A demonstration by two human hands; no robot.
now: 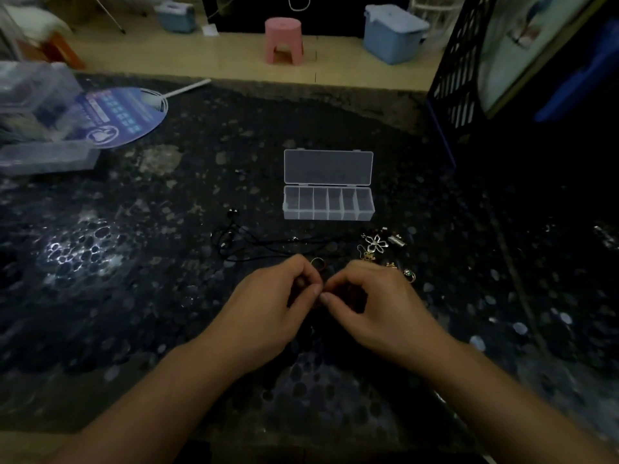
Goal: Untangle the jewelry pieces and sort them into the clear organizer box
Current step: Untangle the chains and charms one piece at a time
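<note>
The clear organizer box (328,205) lies open on the dark speckled table (167,262), lid flat behind it, its several compartments looking empty. My left hand (268,306) and my right hand (378,306) meet fingertip to fingertip in front of it, both pinching a thin dark red cord (321,267) with a gold ring on it. A black cord necklace (241,244) with dark beads sprawls to the left. A silver flower pendant (375,244) lies among small gold and silver pieces (395,241) at the right. A green-stone ring (409,274) sits by my right hand.
A round blue hand fan (124,117) and clear plastic containers (37,105) are at the far left. A black mesh rack (459,72) stands at the right rear. Beyond the table are a pink stool (284,40) and a blue bin (393,33).
</note>
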